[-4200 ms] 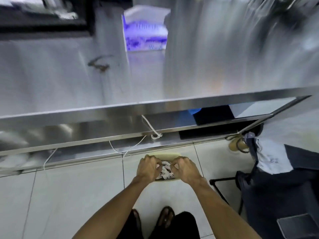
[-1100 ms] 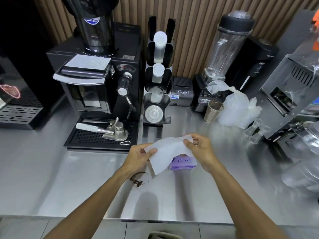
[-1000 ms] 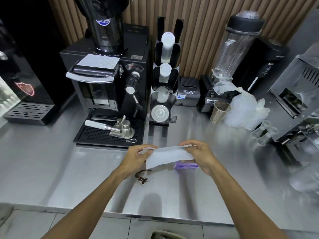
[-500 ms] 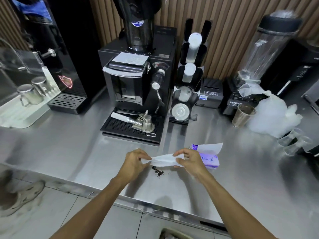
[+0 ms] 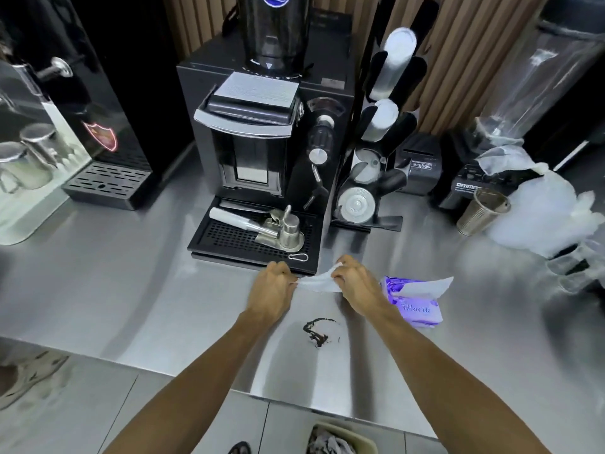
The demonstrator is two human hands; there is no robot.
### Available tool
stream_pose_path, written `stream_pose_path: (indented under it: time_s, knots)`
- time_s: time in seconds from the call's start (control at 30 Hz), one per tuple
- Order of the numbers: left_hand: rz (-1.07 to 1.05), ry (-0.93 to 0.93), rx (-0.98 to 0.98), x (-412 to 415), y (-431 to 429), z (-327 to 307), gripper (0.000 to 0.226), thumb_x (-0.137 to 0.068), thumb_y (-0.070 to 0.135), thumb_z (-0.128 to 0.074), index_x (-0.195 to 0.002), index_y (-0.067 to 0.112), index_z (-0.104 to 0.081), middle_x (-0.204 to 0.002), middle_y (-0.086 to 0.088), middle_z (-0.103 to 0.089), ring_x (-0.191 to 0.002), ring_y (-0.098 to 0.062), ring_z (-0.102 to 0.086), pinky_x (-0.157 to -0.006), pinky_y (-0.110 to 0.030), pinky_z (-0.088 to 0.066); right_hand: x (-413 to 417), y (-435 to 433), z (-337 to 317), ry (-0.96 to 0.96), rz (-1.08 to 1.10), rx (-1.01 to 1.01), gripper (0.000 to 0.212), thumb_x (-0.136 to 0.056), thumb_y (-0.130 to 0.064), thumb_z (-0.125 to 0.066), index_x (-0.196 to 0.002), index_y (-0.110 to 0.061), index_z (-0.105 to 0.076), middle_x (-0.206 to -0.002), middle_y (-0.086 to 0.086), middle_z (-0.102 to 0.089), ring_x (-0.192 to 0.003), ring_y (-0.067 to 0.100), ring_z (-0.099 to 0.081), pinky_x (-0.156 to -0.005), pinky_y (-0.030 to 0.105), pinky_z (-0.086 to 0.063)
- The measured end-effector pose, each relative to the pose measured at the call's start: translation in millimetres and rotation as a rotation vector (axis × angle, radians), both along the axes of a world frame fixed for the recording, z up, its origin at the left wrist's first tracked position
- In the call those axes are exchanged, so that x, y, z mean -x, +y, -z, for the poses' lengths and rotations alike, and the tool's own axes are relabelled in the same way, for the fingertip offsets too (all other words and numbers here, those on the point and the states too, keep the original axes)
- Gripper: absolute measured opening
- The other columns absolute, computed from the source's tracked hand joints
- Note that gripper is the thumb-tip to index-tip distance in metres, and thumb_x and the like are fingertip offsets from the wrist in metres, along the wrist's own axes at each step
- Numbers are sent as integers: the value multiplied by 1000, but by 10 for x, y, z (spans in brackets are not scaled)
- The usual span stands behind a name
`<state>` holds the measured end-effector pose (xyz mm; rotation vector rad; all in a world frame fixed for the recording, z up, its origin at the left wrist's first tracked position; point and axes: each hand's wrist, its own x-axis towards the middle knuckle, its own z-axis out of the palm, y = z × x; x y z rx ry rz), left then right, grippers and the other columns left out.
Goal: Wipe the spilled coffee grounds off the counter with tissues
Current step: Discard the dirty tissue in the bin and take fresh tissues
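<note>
You are holding a white tissue stretched between both hands. Your left hand is pinching one end and your right hand is pinching the other, fingers curled, just in front of the drip tray of the coffee machine. The coffee grounds are lying as a small dark curl on the counter, nearer its front edge and between your forearms, and the tissue is not touching them yet.

You are risking two things here. If you wipe toward yourself, you are likely pushing grounds over the front edge onto the floor rather than into the bin below. If the grounds are damp, one thin sheet is likely smearing them across the steel instead of lifting them. Your right wrist is also passing just beside the tissue pack, so a wide sweep could be knocking it along.

Your fingertips are hiding behind your knuckles, so how many layers you are gripping is unclear. The bin is being cut off by the frame's bottom edge, and whether the grounds are wet or dry is not showing.
</note>
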<state>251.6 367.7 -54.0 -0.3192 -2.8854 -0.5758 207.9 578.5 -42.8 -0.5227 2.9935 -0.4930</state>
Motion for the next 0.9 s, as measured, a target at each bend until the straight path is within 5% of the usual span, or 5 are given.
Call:
stream_pose_path:
  time_s: [0.23,0.4,0.67,0.9]
  knots:
    - [148,-2,245,57,-81,142,26,-66,16,-82,-86,29,-72,-74,2,-50,-67,-17,-46,-60,-27,-39,-108,8,89,180,-101,-148,27,-74,-3,-75,-93,-22,-76,-85,-3,-65,-82,21,-60,-60,28,-49]
    - [247,-51,17,-235,-98,265,24,-77,4,-71,-89,25,-68,-78,2,-50,-72,-18,-46,-63,-30,-45,-484,86,160,242,-146,-112,30,-59,-8,-86,-82,-22,-74,-74,-5,-58,-72,18,-55,-59,24,-48]
    - [142,-150,-260,-356,-79,109,18,-94,13,-53,-102,15,-70,-101,0,-58,-85,-14,-56,-79,-31,-50,-618,176,93,203,-49,144,35,-83,6,-61,-111,-14,-69,-98,1,-65,-91,20,-53,-80,28,-46]
    - [235,-184,-79,-173,14,57,35,-92,6,-53,-118,22,-70,-106,3,-60,-95,-20,-58,-81,-31,-51,-462,180,76,175,-169,-103,41,-75,4,-66,-105,-23,-73,-112,-6,-61,-83,21,-52,-59,33,-51]
